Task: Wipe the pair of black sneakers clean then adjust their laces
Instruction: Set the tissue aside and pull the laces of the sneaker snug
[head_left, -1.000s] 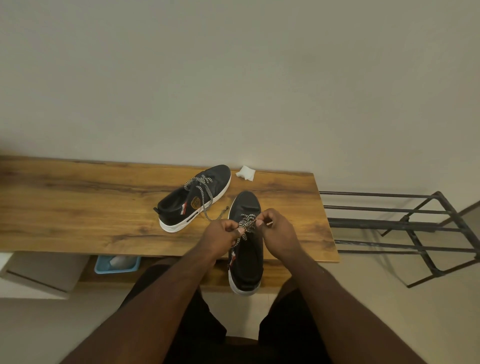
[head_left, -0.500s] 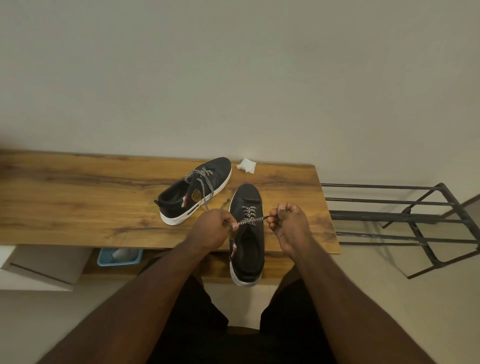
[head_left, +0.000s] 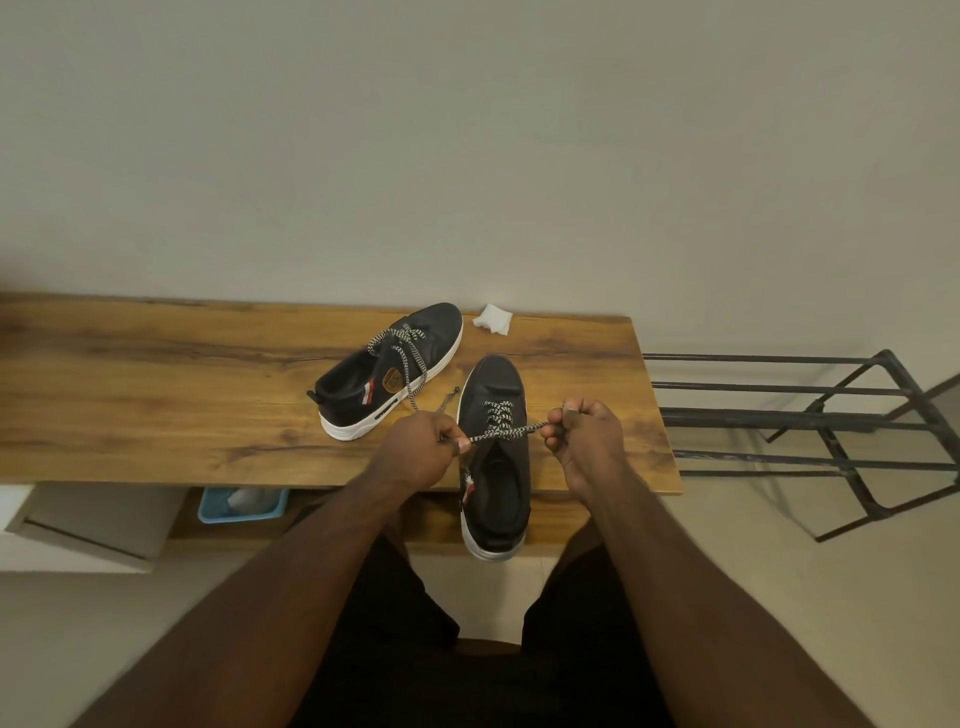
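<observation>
Change: since 1 s ago both hands have drawn apart, pulling the lace out to each side; they sat close together over the knot before.
Head view, left hand (head_left: 421, 449): fingers curled, pinching 1 end of the lace (head_left: 506, 432) at the near sneaker's left side.
Head view, right hand (head_left: 584, 434): fingers curled, pinching the other lace end, held taut across the shoe.
Near sneaker (head_left: 493, 457): toe toward the wall, heel hanging past the table (head_left: 156, 395) edge.
Far sneaker (head_left: 389, 374): lying aslant just beside it, laces loose.
White wipe (head_left: 492, 318): crumpled by the wall.
Handling: lace is likely soft, thin and limp, best pinched near its ends; shoe is probably light and may slide when tugged.
</observation>
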